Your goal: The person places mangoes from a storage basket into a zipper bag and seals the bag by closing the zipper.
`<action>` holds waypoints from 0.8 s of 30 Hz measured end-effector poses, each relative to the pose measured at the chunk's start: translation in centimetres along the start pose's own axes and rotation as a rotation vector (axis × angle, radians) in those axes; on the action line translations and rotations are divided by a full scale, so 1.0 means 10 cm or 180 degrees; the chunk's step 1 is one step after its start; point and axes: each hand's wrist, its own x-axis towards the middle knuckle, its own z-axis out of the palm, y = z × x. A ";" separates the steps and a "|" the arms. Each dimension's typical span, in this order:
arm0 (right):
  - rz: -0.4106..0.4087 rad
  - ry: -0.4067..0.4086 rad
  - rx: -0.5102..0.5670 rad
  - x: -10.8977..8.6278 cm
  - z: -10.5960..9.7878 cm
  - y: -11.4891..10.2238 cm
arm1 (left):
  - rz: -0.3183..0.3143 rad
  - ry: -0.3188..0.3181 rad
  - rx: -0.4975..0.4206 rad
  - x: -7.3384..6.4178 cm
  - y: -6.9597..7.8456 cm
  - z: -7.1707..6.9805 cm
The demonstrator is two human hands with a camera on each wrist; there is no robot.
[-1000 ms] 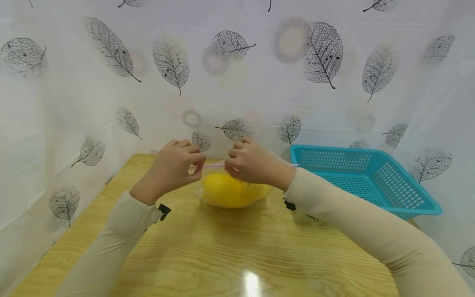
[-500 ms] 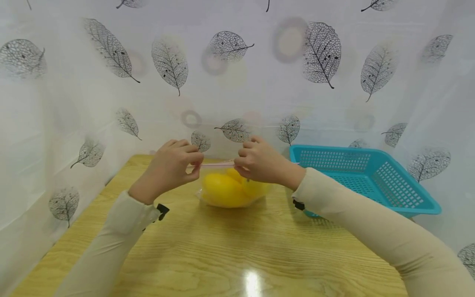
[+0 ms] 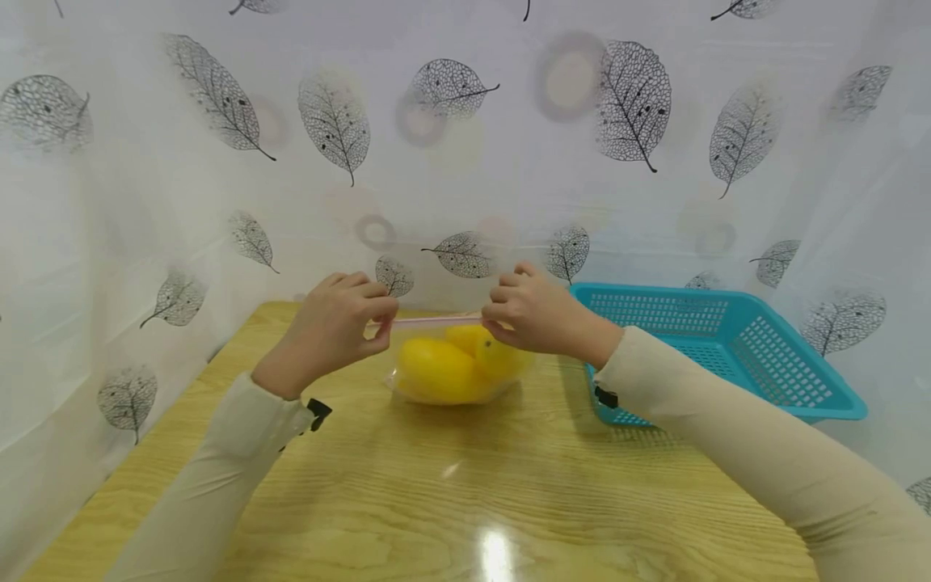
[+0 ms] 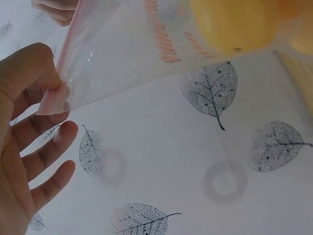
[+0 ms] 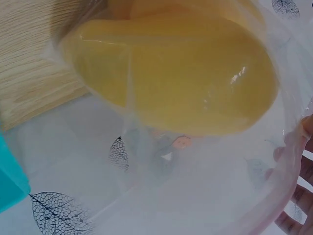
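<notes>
A clear zip bag with a pink seal strip stands on the table, with several yellow mango-like fruits inside. My left hand pinches the strip's left corner between thumb and index finger; its other fingers are spread apart in the left wrist view. Farther right along the same strip, my right hand pinches the bag's top edge. In the right wrist view, a large yellow fruit shows through the plastic, and fingers lie at the pink edge.
A turquoise plastic basket with perforated walls stands at the right, partly behind the right sleeve. The wood-grain table reaches back to a pale curtain printed with leaves.
My right hand has slid rightward along the pink strip, uncovering more of the strip and the fruit. My left hand has stayed at the left corner.
</notes>
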 end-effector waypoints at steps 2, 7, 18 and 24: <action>0.0010 0.0007 0.0041 -0.03 0.00 0.02 | -0.0011 -0.0022 0.0003 0.00 0.00 0.01; 0.0062 0.0106 0.0188 -0.11 0.04 0.06 | -0.0039 -0.0090 0.0014 -0.01 0.00 0.02; 0.0172 0.0298 0.0276 -0.24 0.12 0.11 | -0.0067 -0.0101 0.0069 -0.02 0.00 0.04; 0.0175 0.0356 0.0223 -0.29 0.13 0.15 | -0.0053 -0.0091 0.0103 -0.01 0.01 0.03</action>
